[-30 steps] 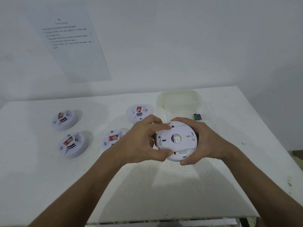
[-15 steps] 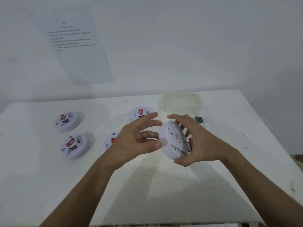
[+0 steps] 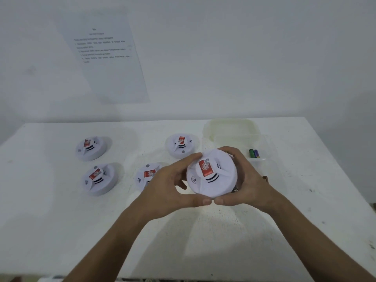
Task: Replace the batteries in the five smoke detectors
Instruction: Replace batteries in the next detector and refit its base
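1. Detector in hand (image 3: 211, 176): a white round smoke detector with a red label on its raised centre, held above the white table (image 3: 61, 231), its front face turned up toward the camera.
2. Left hand (image 3: 168, 192) grips its left rim, fingers curled over the top edge and thumb under the near edge.
3. Right hand (image 3: 248, 184) curls round its right rim, fingers over the far side, thumb at the near edge; the two thumb tips meet just below the detector. A small metallic part shows at the right rim against the palm; what it is cannot be told.
4. Four other detectors sit face up on the table: one just left of the left hand and partly hidden by it (image 3: 147, 176), one behind the hands (image 3: 181, 144), and two well to the left, a nearer one (image 3: 99, 179) and a farther one (image 3: 90, 147).
5. Clear plastic container (image 3: 262, 165) stands just right of the right hand, with green and purple batteries (image 3: 254, 153) inside it.
6. Pale lid (image 3: 230, 127) lies behind the container, touching it.
7. Printed sheet (image 3: 105, 58) hangs on the wall behind the table; its text is too blurred to read.
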The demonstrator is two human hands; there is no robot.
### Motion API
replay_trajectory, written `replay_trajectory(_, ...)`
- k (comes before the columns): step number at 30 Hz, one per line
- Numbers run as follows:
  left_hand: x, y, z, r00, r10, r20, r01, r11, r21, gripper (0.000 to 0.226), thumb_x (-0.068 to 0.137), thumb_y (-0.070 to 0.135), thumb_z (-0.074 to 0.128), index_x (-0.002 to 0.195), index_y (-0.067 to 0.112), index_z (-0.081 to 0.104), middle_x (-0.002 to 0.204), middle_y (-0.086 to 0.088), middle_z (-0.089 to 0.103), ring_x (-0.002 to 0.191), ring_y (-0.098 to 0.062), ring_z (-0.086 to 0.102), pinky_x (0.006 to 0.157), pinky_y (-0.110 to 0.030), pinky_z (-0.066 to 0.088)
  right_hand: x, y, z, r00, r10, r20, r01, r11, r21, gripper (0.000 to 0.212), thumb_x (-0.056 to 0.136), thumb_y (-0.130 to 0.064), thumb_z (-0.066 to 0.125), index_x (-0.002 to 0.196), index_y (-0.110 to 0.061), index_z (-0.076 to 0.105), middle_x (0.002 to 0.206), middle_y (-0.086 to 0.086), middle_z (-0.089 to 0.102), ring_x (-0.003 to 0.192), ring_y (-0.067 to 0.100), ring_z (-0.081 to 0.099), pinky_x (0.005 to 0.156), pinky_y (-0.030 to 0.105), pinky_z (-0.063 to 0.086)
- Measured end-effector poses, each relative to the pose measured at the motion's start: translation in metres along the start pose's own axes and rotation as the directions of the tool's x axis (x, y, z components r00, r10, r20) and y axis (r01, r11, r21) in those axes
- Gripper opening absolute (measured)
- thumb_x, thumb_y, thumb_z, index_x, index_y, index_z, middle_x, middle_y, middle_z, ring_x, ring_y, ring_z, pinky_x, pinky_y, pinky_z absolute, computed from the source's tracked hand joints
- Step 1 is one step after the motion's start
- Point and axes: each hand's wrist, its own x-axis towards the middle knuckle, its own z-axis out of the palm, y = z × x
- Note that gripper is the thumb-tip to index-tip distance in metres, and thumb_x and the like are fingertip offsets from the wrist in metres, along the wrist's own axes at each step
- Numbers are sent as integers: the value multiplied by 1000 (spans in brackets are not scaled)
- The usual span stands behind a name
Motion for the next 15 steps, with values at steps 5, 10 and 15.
replay_trajectory(5,-3,4,-12,998,2,-61,6,992,129,87,51,64,82,130,54,47,113,34,61,89,-3,60,73,-14,51,3,1,-3,999,-32,-17,28,983,-182,98,48,-23,99,135,-27,54,133,-17,52,125,14,51,88,17,46)
replay_trajectory(10,0,4,-16,998,12,-67,-1,988,152,82,46,65,83,121,59,50,110,29,64,87,-8,61,71,-16,52,3,2,1,1000,-16,-23,11,979,-201,96,48,-22,100,133,-32,57,132,-18,51,127,11,50,89,18,49)
replay_trajectory(15,-3,1,-24,998,11,-66,0,988,156,85,45,72,82,124,60,50,113,24,65,88,-14,62,74,-25,56,7,0,10,1000,15,-24,-19,985,-174,98,48,-35,98,136,-40,55,130,-12,57,116,19,56,83,50,56)
